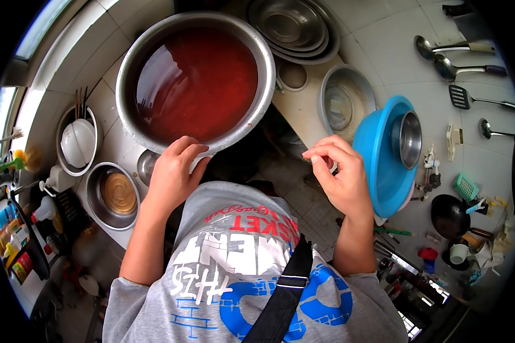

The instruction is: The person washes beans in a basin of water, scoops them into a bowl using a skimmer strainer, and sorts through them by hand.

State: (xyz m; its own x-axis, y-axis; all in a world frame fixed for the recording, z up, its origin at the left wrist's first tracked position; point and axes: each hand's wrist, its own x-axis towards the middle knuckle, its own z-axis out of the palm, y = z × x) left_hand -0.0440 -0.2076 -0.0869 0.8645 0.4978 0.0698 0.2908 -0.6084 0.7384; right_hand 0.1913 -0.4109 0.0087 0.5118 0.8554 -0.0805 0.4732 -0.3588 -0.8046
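A large metal basin [263, 108] full of red liquid stands at the upper left of centre. My left hand [180, 171] is at its near rim, fingers bent and thumb apart, with nothing visible between them. To the right, my right hand [340, 180] is raised beside a blue plastic basin [377, 154]. Its thumb and fingers are pinched together; whatever is at the fingertips is too small to make out. A small metal bowl [409, 140] sits inside the blue basin.
Stacked metal bowls [289, 26] and an oval metal basin [346, 100] are at the back. On the left are a metal pot [113, 197] and a bowl holding white dishes [78, 143]. Ladles [458, 68] hang on the right wall, above a black wok [450, 216].
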